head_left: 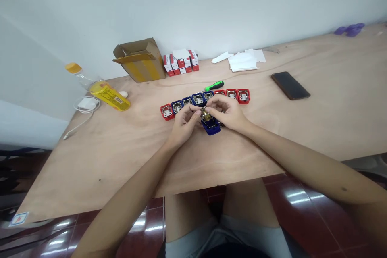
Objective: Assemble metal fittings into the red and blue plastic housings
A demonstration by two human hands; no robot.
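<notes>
My left hand (184,121) and my right hand (229,112) meet over a blue plastic piece (211,127) on the wooden table (121,149). Both hands have their fingers pinched on a small brass-coloured metal part (206,115) sitting on top of that blue piece. Just behind the hands runs a curved row of red and blue plastic pieces with metal fittings (198,99), reaching from a red one on the left (166,111) to a red one on the right (243,96). A green-handled screwdriver (214,86) lies behind the row.
At the back stand an open cardboard box (140,60), small red and white boxes (180,63) and white papers (243,60). A yellow bottle (104,88) and white charger with cable (86,105) lie left. A black phone (290,85) rests on the right; purple objects (350,29) far right.
</notes>
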